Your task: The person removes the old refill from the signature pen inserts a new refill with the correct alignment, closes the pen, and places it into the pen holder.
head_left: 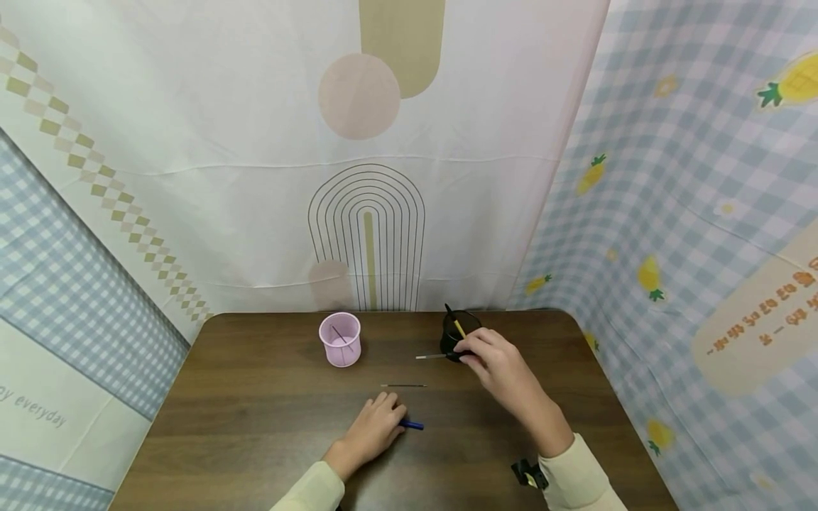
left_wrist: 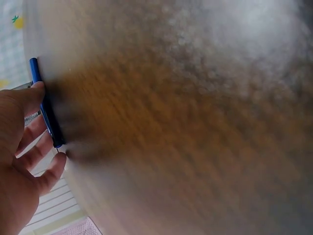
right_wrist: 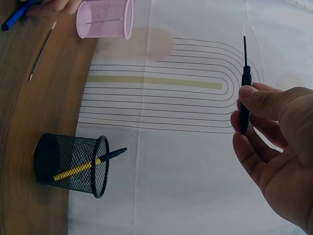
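The right hand [head_left: 501, 365] pinched a black pen barrel [right_wrist: 246, 76] between thumb and fingertips, closed snugly on its lower part, and a slim refill [right_wrist: 245, 51] with a clear-looking tip stuck out of the far end. That barrel was off the table [head_left: 268, 426], near the black mesh cup [right_wrist: 73, 144], where a yellow pen [head_left: 459, 328] leaned with its dark end above the rim. The left hand [head_left: 377, 422] lay low at the table, thumb and fingers lightly curled about a blue pen tube [left_wrist: 48, 115], one end showing past the hand. Good handling here, as judged from the poses, meant a light but steady pinch on the barrel, with nothing pressing sideways on the thin refill, which looked easy to bend. The blue tube, being round, probably wanted just enough hold to stop it rolling towards the loose refill [head_left: 404, 385] lying beyond the left fingers. Room around the yellow pen mattered too, since a careless knuckle might have tipped the cup. The pink mesh cup [head_left: 341, 358], with a thin stick inside, stood well apart from the right hand.
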`<act>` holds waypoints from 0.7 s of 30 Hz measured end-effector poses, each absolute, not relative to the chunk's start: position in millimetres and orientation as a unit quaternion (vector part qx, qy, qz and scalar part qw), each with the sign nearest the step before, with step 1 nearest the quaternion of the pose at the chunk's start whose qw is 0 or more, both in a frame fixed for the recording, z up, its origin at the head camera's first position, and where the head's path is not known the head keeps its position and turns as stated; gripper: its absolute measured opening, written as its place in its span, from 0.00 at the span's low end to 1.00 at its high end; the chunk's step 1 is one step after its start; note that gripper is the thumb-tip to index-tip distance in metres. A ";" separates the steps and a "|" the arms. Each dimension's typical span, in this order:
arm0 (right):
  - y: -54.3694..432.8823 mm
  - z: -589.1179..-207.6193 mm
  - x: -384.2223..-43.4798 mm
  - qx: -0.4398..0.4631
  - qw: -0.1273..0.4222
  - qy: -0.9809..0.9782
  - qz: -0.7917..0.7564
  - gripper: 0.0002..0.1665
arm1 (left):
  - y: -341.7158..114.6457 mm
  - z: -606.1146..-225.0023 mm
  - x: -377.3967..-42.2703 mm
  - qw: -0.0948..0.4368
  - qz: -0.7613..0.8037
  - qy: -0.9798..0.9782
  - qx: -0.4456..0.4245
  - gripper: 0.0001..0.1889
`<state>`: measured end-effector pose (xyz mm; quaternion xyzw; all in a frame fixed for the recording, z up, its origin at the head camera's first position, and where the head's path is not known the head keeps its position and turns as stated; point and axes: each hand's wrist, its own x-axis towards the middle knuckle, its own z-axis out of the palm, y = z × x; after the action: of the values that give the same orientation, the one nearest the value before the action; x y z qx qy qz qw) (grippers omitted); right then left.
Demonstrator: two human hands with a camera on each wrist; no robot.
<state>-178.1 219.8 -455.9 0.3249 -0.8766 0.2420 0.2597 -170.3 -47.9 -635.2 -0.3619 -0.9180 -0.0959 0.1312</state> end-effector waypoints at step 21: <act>218.5 -455.2 -177.7 0.319 0.248 -0.881 0.246 0.15 | -44.6 -636.5 -170.2 0.153 -0.056 -0.917 -0.365 0.11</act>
<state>-177.7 218.5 -455.2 0.3194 -0.8808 0.2459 0.2485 -170.2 -44.6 -636.5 -0.3650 -0.9167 -0.0562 0.1527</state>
